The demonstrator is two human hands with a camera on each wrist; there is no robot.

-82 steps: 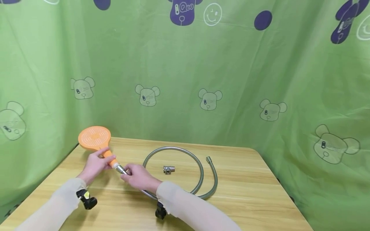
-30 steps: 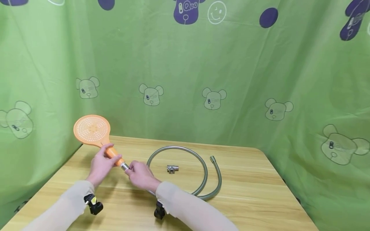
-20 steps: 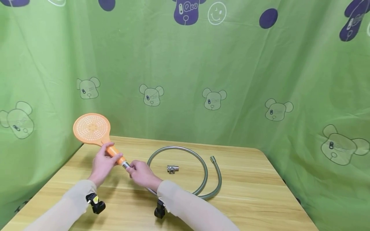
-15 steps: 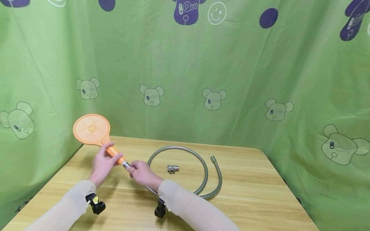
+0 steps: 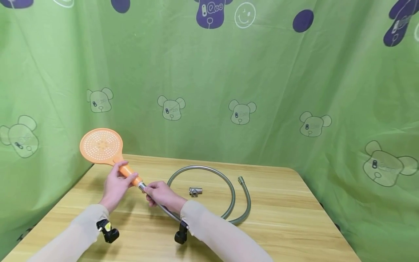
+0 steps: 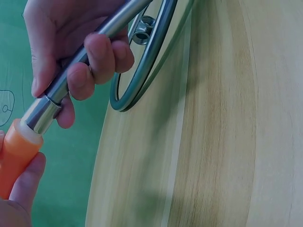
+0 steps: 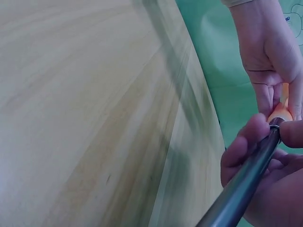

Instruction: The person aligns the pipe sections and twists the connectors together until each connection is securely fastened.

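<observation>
An orange shower head (image 5: 101,146) with a perforated white-dotted face is raised over the table's left side. My left hand (image 5: 114,187) grips its handle, thumb on the near side. Just below, my right hand (image 5: 163,193) pinches the metal end nut of a grey shower hose (image 5: 234,193). In the left wrist view the nut (image 6: 43,113) meets the white collar (image 6: 27,132) at the handle's end, in line with it. The right fingers (image 6: 97,54) curl loosely round the hose. In the right wrist view the hose runs back below that hand.
The rest of the hose lies looped on the wooden table (image 5: 278,218), its free end (image 5: 241,180) pointing away at the right. Inside the loop is a small metal tee fitting (image 5: 195,191). A green patterned curtain (image 5: 203,138) closes off the back and sides.
Since the first frame the shower head has risen and the nut has come closer to the handle. In the last half second my right fingers have shifted round the nut and the head tilted slightly left.
</observation>
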